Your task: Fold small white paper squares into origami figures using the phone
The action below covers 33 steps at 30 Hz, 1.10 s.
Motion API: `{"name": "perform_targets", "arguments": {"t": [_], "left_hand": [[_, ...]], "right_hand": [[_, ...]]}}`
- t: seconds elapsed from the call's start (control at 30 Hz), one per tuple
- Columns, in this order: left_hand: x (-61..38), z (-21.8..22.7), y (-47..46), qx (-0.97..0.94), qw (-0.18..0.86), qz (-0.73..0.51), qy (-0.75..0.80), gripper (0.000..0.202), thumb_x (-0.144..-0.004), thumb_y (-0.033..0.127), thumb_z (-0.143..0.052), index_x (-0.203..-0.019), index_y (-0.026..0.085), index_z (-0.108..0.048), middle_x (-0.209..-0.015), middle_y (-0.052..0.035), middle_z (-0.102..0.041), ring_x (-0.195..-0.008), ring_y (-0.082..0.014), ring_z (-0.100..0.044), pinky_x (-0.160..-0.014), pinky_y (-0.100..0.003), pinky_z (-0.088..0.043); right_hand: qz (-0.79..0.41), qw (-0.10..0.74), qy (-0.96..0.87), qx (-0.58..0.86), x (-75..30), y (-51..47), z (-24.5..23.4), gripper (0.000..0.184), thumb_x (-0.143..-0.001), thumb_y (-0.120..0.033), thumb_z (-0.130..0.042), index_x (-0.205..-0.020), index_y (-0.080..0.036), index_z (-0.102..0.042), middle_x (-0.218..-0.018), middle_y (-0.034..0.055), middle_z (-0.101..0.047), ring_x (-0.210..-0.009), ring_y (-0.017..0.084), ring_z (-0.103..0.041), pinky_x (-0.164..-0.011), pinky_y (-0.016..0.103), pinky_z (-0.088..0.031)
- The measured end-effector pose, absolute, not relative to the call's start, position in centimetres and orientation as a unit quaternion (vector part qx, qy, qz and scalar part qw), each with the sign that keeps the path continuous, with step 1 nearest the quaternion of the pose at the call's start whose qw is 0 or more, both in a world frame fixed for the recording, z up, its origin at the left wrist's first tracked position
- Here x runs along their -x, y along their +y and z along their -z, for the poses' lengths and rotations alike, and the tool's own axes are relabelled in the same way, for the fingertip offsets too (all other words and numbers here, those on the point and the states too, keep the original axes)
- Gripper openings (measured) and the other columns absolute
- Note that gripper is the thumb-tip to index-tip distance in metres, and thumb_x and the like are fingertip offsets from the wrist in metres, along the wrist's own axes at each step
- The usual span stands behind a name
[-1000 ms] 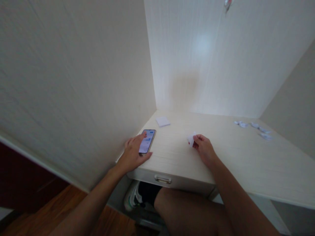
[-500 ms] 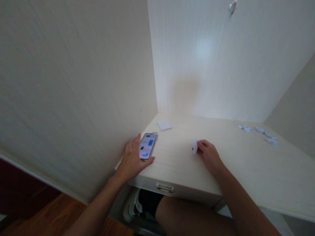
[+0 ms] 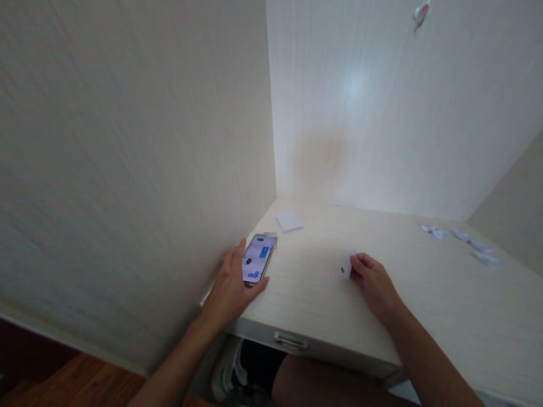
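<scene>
A phone [image 3: 257, 258] with a lit screen lies flat near the left edge of a pale wooden desk [image 3: 432, 305]. My left hand [image 3: 231, 285] rests beside and around its near end, fingers along the left side and thumb at the bottom. My right hand [image 3: 375, 282] rests on the desk to the right, its fingers pinched on a small white piece of paper [image 3: 345, 264] with a red mark. A small white pad of paper [image 3: 289, 221] lies farther back near the wall corner.
Several white paper scraps [image 3: 460, 240] lie at the far right of the desk. Walls close in the desk on the left, back and right. A drawer handle [image 3: 291, 341] sits under the front edge, with my knee and a shoe below.
The view has shifted so the desk sits lower and to the right. My left fingers have drawn back off the phone screen to its side. My right hand still holds the paper piece.
</scene>
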<state>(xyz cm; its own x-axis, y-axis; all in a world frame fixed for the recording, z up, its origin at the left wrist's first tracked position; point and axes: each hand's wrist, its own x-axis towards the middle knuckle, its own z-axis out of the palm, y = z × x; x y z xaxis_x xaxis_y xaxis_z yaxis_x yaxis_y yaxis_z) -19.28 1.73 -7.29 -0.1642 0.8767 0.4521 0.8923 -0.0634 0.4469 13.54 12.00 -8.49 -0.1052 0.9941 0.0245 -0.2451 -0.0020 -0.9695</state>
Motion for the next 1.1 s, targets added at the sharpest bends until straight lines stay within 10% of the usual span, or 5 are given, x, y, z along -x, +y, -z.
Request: {"name": "perform_targets", "arguments": {"t": [0.3, 0.67, 1.1], "left_hand": [[19.7, 4.6, 5.5, 0.653, 0.001, 0.357, -0.668, 0.065, -0.099, 0.039, -0.044, -0.158, 0.015, -0.028, -0.151, -0.0195, -0.046, -0.140, -0.0336, -0.046, -0.117, -0.055, -0.038], [21.5, 3.8, 10.5, 0.654, -0.050, 0.296, -0.694, 0.070, -0.091, 0.023, -0.045, -0.159, 0.021, -0.031, -0.115, -0.0144, -0.076, -0.068, -0.0214, -0.070, -0.063, -0.034, -0.055], [21.7, 7.8, -0.6, 0.649, 0.048, 0.378, -0.658, 0.046, -0.092, 0.021, -0.048, -0.138, 0.018, -0.052, -0.121, -0.0124, -0.065, -0.112, -0.0268, -0.065, -0.102, -0.048, -0.054]], "right_hand": [[-0.575, 0.518, -0.484, 0.409, -13.9, 12.4, 9.0, 0.032, -0.076, -0.054, -0.079, -0.076, -0.024, -0.067, -0.074, 0.0042, -0.068, -0.070, 0.021, -0.059, -0.070, 0.035, -0.049], [-0.579, 0.528, -0.477, 0.399, -13.5, 12.3, 8.6, 0.035, -0.073, -0.056, -0.080, -0.073, -0.023, -0.067, -0.073, 0.0046, -0.068, -0.071, 0.022, -0.060, -0.070, 0.036, -0.050], [-0.592, 0.530, -0.468, 0.386, -13.3, 12.2, 8.3, 0.036, -0.069, -0.056, -0.082, -0.071, -0.023, -0.067, -0.072, 0.0040, -0.067, -0.071, 0.021, -0.060, -0.073, 0.037, -0.051]]}}
